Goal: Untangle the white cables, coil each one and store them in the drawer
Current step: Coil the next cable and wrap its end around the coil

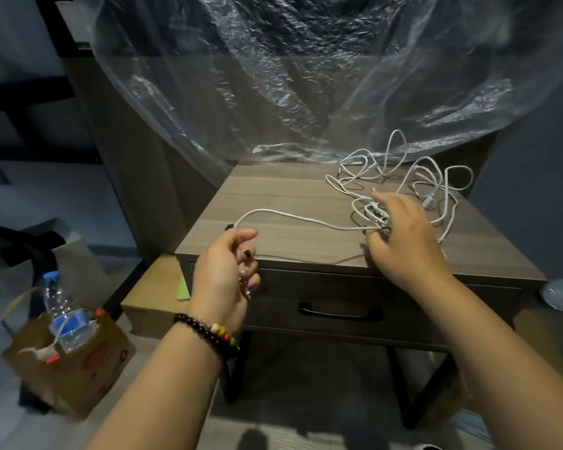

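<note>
A tangle of white cables lies on the right half of a grey wood-grain nightstand, its loops spreading toward the back right corner. 1 strand runs out of the tangle to the left across the tabletop and ends at the left hand, which pinches it between thumb and forefinger just off the front left edge, the other fingers curled in toward the palm. The right hand rests on the near side of the tangle with its fingers bent down into the loops, gripping a bunch of cable where the strand enters. A beaded bracelet circles the left wrist. Below the tabletop the drawer is closed, its dark handle facing the camera. Crinkled clear plastic sheeting hangs behind the nightstand and touches its back edge. On the floor to the left, a brown paper bag holds a plastic water bottle, and a cardboard box sits just beside the nightstand's left side.
</note>
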Tool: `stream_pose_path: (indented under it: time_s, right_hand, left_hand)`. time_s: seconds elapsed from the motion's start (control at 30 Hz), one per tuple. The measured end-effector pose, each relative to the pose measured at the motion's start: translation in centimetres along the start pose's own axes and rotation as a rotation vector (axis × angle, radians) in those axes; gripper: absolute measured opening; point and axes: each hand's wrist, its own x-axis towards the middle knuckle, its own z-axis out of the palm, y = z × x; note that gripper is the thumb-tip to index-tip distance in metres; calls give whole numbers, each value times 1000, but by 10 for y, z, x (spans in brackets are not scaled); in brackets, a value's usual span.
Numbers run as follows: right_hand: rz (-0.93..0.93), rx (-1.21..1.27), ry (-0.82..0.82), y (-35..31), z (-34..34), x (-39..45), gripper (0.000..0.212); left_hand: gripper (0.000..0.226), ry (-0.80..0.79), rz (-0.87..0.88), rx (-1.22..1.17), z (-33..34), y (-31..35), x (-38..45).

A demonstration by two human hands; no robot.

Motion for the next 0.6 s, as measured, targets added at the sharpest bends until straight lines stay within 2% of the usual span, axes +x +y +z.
stream_pose_path:
  time_s: [0.1,0.17,0.23,0.33,0.4,0.5,0.6]
  right_hand:
    - [-205,157,-86,-34,9,-11,60]
    - [-325,221,-129,-47,15,-20,53]
    - [-369,285,-125,-49,16,-27,40]
    - [-344,396,-78,-44,9,-34,28]
    - [-340,397,-43,-38,3,-38,22]
    - [-375,344,-36,-31,-2,-44,20]
    - [-411,313,-57,-27,-4,-49,23]
  left_hand:
    - [28,-106,133,217,8,-9,-10]
    - [29,-177,140,221,11,-11,-17]
    - [27,-190,88,102,13,-11,-21]
    - [18,-186,-42,-240,13,-8,-20]
    - [16,-172,-52,-376,12,-4,-17]
    - [23,-170,-37,-406,13,-5,-17]
    - [26,-236,-88,-405,20,-10,-21]
